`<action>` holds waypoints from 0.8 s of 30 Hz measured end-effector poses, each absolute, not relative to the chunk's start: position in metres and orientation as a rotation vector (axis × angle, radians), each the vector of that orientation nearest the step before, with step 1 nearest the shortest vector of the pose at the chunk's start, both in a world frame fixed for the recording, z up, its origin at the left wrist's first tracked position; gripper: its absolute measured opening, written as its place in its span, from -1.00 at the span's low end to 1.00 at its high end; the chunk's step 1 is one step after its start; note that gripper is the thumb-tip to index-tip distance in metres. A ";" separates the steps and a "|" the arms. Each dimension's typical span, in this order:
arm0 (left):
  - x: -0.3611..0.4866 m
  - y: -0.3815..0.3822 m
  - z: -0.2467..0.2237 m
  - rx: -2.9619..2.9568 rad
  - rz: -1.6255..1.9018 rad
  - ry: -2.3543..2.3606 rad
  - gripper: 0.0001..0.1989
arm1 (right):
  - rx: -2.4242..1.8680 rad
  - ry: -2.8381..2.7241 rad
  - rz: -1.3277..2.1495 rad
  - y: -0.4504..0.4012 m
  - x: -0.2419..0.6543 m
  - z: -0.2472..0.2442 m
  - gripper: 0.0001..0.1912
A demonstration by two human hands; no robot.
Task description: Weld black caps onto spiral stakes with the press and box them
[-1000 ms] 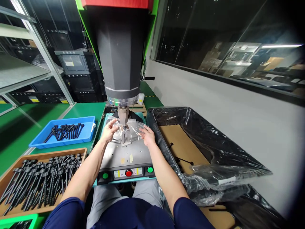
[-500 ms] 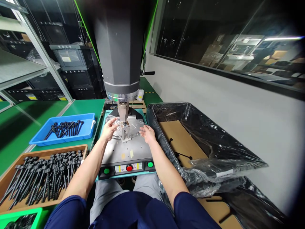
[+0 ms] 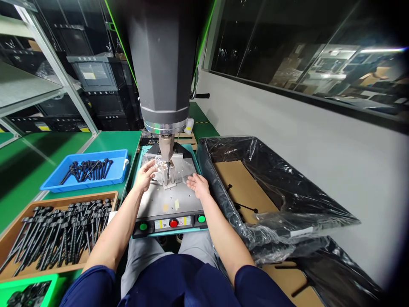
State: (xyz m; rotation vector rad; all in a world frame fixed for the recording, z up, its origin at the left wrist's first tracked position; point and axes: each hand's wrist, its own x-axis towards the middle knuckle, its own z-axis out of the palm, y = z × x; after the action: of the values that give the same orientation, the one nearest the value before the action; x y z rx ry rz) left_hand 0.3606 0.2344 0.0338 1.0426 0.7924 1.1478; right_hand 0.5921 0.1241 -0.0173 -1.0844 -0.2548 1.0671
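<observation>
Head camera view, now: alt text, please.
A person's left hand and right hand are at clear film beside a metal fixture, under a dark machine head. To the left, a blue tray and a brown tray hold black parts; right, a black-lined bin.

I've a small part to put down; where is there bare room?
Bare patches: the green bench strip between the blue tray and black crates, and the silver plate between fixture and button panel, apart from tape scraps. Crowded: around the fixture, with clear film, left hand and right hand beside it, and the brown tray, heaped with black parts.
</observation>
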 end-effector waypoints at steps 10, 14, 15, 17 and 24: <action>0.367 0.246 0.037 0.977 1.197 0.832 -0.45 | -1.110 -0.249 1.045 0.136 0.592 -0.007 -0.91; 0.364 0.242 0.034 0.972 1.183 0.831 -0.48 | -1.138 -0.250 1.048 0.133 0.592 -0.013 -0.91; 0.364 0.240 0.034 0.975 1.180 0.829 -0.48 | -1.144 -0.252 1.047 0.132 0.592 -0.014 -0.89; 0.363 0.239 0.034 0.981 1.174 0.828 -0.47 | -1.157 -0.257 1.046 0.131 0.592 -0.016 -0.85; 0.358 0.232 0.032 1.057 1.202 0.875 -0.45 | -1.261 -0.315 0.970 0.127 0.595 -0.036 -0.67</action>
State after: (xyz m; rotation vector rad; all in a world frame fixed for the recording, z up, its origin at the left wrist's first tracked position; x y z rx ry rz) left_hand 0.3585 0.2325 0.0317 1.0566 0.8751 1.2016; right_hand 0.5951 0.1266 -0.0360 -1.2610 -0.3151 0.9703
